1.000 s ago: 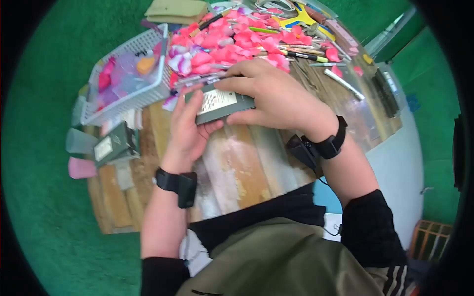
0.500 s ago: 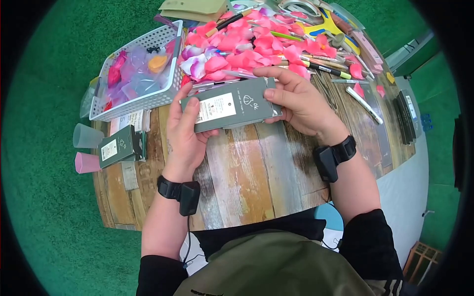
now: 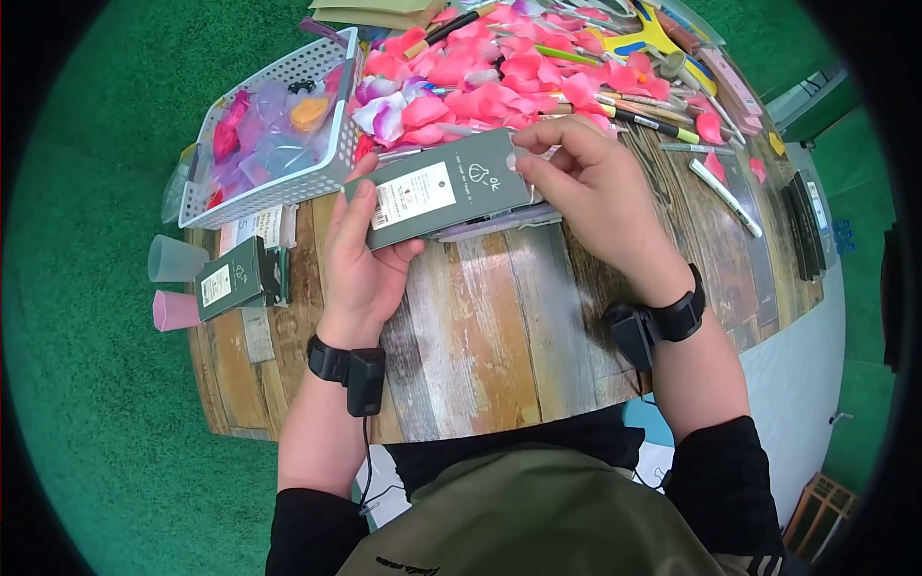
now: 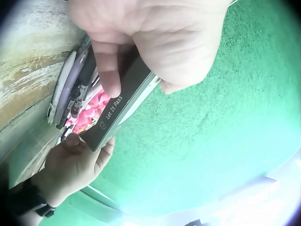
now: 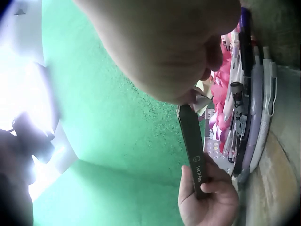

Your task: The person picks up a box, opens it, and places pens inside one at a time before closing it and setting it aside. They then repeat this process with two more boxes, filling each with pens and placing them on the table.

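Note:
A flat dark green box (image 3: 480, 178) with a white label and a printed "ok" is held up above the table's far half. My left hand (image 3: 360, 254) grips its left end, thumb on the printed face and fingers underneath. At the opposite end, my right hand (image 3: 600, 182) pinches the upper corner between thumb and forefinger. A small pale, see-through piece (image 5: 201, 100) shows at those fingertips in the right wrist view. "Let It Pass" is printed along the box's narrow side, seen in the left wrist view. Several pens (image 3: 495, 224) lie just beyond and partly under the box.
Pink petals (image 3: 461, 67) mixed with pens cover the table's far side. A white basket (image 3: 351, 144) of colourful pieces stands at left, near a similar dark box (image 3: 230, 278) and two cups, one clear (image 3: 176, 259), one pink (image 3: 176, 311). A white marker (image 3: 725, 197) lies at right.
My right hand has gone from lying across the box to its right end, then up to that end's upper corner. The box's printed face has come into full view, its right end now raised.

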The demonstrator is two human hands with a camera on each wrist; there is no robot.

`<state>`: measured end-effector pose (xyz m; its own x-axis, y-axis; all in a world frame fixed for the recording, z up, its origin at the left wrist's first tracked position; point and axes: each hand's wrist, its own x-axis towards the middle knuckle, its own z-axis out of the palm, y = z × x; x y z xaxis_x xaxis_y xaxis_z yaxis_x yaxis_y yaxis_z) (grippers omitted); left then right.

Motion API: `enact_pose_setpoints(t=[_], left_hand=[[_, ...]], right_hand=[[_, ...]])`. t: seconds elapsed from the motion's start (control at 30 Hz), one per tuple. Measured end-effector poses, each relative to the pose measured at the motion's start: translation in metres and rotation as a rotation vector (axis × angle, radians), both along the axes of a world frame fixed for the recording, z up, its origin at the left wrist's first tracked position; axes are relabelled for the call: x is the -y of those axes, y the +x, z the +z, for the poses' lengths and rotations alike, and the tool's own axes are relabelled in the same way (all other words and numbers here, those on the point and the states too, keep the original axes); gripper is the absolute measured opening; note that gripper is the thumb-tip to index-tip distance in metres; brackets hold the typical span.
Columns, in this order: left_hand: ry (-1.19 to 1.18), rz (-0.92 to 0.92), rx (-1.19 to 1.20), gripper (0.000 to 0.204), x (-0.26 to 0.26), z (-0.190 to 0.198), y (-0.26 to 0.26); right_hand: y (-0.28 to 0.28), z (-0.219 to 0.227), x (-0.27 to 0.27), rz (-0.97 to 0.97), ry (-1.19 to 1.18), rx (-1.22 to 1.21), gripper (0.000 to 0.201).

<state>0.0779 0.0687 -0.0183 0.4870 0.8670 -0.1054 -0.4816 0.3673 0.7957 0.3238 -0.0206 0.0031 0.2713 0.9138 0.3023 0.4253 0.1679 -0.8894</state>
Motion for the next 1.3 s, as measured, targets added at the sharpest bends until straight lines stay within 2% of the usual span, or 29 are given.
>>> enact_pose_setpoints(t=[0.13, 0.23, 0.33, 0.43, 0.53, 0.63, 0.77, 0.87, 0.97, 1.07, 1.17, 1.3], left_hand=[[-0.077, -0.051, 0.184, 0.052, 0.003, 0.008, -0.004], [-0.124, -0.105, 0.273, 0.052, 0.003, 0.016, -0.008], [-0.132, -0.145, 0.287, 0.055, -0.001, 0.015, -0.013], [-0.138, -0.181, 0.304, 0.057, -0.003, 0.014, -0.015], [-0.165, -0.224, 0.34, 0.059, -0.005, 0.013, -0.017], [-0.147, -0.26, 0.337, 0.061, -0.005, 0.016, -0.017], [-0.096, -0.32, 0.322, 0.067, -0.011, 0.015, -0.025], [-0.077, -0.32, 0.332, 0.081, -0.011, 0.016, -0.027], [-0.033, -0.39, 0.486, 0.111, -0.008, 0.015, -0.023], [0.194, -0.159, 0.227, 0.137, 0.01, 0.024, -0.009], [0.423, -0.1, 0.009, 0.145, 0.017, 0.028, -0.004], [0.398, 0.076, -0.041, 0.137, 0.024, 0.032, 0.002]], right_hand=[[0.001, -0.001, -0.002, 0.111, -0.144, -0.482, 0.037], [-0.001, -0.001, -0.003, 0.204, -0.213, -0.603, 0.041], [-0.014, 0.002, 0.0, 0.157, -0.175, -0.63, 0.038], [-0.006, -0.01, -0.001, 0.192, -0.157, -0.511, 0.041], [-0.007, -0.008, -0.002, 0.244, -0.274, -0.635, 0.04], [-0.016, -0.003, 0.002, 0.304, -0.357, -0.872, 0.033], [-0.016, -0.004, -0.002, 0.267, -0.387, -1.091, 0.037], [-0.018, -0.005, -0.002, 0.252, -0.41, -1.127, 0.044], [-0.025, -0.012, 0.001, 0.295, -0.446, -1.14, 0.046], [-0.034, -0.014, 0.004, 0.37, -0.485, -1.257, 0.044], [-0.041, -0.016, 0.005, 0.391, -0.525, -1.399, 0.042], [-0.043, -0.024, 0.005, 0.425, -0.551, -1.513, 0.038]])
